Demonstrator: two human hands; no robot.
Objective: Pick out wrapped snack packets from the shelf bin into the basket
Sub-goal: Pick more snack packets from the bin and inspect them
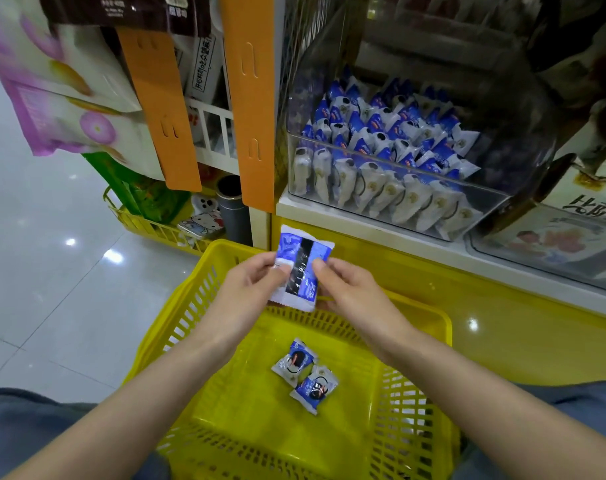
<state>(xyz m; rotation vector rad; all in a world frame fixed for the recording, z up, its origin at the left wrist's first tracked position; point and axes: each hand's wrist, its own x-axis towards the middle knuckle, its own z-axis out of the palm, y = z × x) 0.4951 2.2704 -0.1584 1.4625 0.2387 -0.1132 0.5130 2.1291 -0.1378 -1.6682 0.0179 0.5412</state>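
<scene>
Held packet (301, 268): flat, roughly rectangular wrapper, blue and white with a dark band down its middle and crimped white ends. It is upright, tilted slightly, in the air above the far rim of the basket (260, 420) and just below the shelf ledge.

Left hand (249, 282): grips the packet's left edge, thumb on the facing side. Right hand (343, 289): grips the right edge the same way. The fingers (320, 268) of both hands are clamped on the wrapper; those behind it are hidden. Both forearms are bare and reach forward from the lower corners, converging on the packet.

Basket: yellow plastic with slotted walls, set low in front of the person. 2 small packets lie on its floor, one (294, 358) touching the other (315, 388), both blue and white with a dark round picture.

Shelf bin (523, 157): clear plastic, up and to the right, sitting on a pale ledge over a yellow base. It is packed with many similar packets (391, 133), the front row standing on edge against the clear wall.

Left of the bin: 2 orange slotted strips (249, 98) and hanging bags. Glossy pale tile floor (52, 254).
</scene>
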